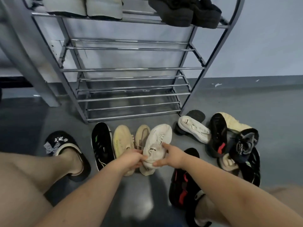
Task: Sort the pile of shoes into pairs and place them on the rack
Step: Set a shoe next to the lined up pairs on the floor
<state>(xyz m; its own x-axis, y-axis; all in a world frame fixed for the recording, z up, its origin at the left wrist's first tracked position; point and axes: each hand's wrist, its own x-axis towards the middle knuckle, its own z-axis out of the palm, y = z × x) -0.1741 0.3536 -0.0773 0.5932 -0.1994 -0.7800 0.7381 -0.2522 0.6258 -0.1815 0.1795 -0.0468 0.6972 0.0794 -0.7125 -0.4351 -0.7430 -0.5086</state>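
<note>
Both hands, left (131, 158) and right (170, 157), held one white knit sneaker (156, 145) by its heel, near the grey metal shoe rack (131, 69).

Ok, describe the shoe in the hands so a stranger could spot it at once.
Start at the metal rack; on the floor before it lies a row of shoes. The white sneaker is at that row's right end, held at its heel by both hands. Its neighbours are beige or black.

Head camera, close, facing down-forward at rack (131, 69).
</note>
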